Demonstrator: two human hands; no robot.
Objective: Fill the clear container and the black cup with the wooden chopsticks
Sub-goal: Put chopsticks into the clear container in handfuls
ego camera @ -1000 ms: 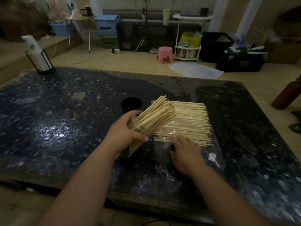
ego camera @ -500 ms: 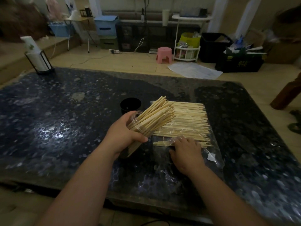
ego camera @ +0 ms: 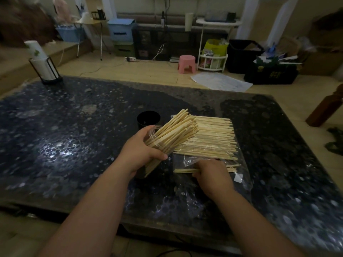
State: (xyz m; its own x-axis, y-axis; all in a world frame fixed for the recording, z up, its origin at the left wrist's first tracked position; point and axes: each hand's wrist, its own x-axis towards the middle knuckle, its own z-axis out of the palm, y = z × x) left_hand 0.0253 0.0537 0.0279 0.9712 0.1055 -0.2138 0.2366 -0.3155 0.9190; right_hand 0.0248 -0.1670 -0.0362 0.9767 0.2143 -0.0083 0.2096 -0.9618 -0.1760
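Observation:
My left hand (ego camera: 143, 151) grips the clear container (ego camera: 157, 145), tilted toward the right and packed with several wooden chopsticks (ego camera: 178, 128) that stick out of its mouth. Behind it the black cup (ego camera: 148, 118) stands upright on the table, with nothing visible inside. A flat pile of loose chopsticks (ego camera: 213, 138) lies on a clear plastic bag (ego camera: 239, 177) to the right. At the pile's near edge my right hand (ego camera: 211, 175) pinches a few chopsticks (ego camera: 185, 170) and pulls them away from the rest.
The dark speckled table (ego camera: 74, 145) stretches wide to the left. A paper roll in a black holder (ego camera: 43, 65) stands at its far left corner. Beyond the table are a pink stool (ego camera: 187, 64), bins and a brown wooden leg (ego camera: 326, 108) at right.
My right hand has slid back toward me, drawing a few chopsticks off the pile's near edge. The left hand and the clear container have stayed put.

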